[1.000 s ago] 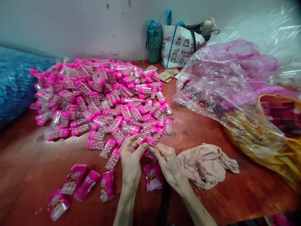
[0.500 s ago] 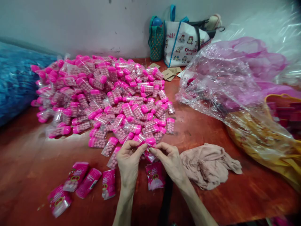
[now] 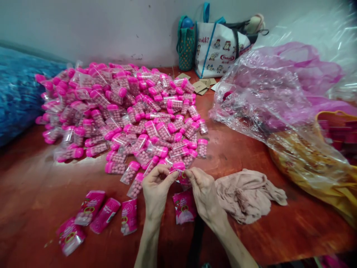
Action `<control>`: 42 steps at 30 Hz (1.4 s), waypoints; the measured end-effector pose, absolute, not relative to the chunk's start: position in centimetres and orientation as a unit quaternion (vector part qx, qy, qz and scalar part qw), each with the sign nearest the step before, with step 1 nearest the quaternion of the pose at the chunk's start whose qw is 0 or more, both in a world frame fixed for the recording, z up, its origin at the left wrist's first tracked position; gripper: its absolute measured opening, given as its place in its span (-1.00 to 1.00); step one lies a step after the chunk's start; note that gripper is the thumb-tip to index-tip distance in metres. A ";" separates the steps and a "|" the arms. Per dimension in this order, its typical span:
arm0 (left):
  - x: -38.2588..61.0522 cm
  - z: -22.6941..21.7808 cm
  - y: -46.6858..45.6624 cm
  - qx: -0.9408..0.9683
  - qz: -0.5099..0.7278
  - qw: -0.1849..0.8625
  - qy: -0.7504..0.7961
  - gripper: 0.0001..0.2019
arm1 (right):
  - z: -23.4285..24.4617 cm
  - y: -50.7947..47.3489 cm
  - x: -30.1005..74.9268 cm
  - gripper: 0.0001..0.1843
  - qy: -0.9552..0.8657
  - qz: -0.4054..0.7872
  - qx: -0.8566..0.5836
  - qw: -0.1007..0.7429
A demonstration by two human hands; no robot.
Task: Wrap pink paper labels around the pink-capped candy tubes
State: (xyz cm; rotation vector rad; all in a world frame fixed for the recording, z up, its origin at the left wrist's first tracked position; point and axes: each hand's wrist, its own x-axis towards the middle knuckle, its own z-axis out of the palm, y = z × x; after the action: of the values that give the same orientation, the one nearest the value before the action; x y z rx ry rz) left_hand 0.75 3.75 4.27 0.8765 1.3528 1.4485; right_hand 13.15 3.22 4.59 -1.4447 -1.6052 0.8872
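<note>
My left hand [image 3: 156,191] and my right hand [image 3: 203,193] are side by side over the red table [image 3: 33,193], both pinching one small pink candy packet [image 3: 180,175] between thumb and fingers. Just beyond my hands lies a big heap of clear bottles with pink caps [image 3: 122,111], each full of pink candies. Below my hands one pink printed packet [image 3: 184,207] lies flat. Several more pink packets [image 3: 97,214] are spread out at the lower left.
A crumpled beige cloth [image 3: 247,193] lies right of my hands. Large clear and pink plastic bags [image 3: 273,93] and a yellow bag [image 3: 320,163] fill the right side. A blue bundle [image 3: 16,89] is at the left. Tote bags [image 3: 214,48] stand against the back wall.
My hands stayed together on the small packet, shifting slightly right and fingers working at it. The view drifted a little; nothing else on the table moved.
</note>
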 end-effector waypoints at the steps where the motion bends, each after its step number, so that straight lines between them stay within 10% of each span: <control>1: 0.5 4.2 3.8 0.351 0.571 0.520 0.530 -0.91 | 4.6 3.3 13.3 -0.65 -0.633 0.357 -0.563 0.392; 8: 0.9 4.3 4.1 0.233 0.583 0.611 0.482 -0.86 | 4.9 3.4 13.6 -0.63 -0.643 0.406 -0.528 0.377; 17: -0.6 3.9 5.3 0.105 0.696 0.525 0.479 -0.86 | 1.9 3.0 12.2 -0.57 -0.684 0.172 -0.634 0.317; 30: -1.7 3.4 5.3 0.095 0.701 0.533 0.465 -0.81 | 2.2 2.3 12.4 -0.68 -0.620 0.284 -0.621 0.387; 38: -1.5 3.6 5.1 0.103 0.684 0.551 0.467 -0.80 | 6.3 3.5 14.7 -0.67 -0.403 0.649 -0.510 0.396; 42: -0.5 4.3 4.7 0.158 0.648 0.587 0.459 -0.80 | 8.3 2.7 13.8 -0.68 -0.454 0.584 -0.530 0.415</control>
State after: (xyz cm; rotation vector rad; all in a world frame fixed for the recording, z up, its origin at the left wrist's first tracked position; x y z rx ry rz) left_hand -0.52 4.66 4.27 0.3693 1.0690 1.5095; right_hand 13.77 2.73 8.27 -1.3308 -1.1403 1.4678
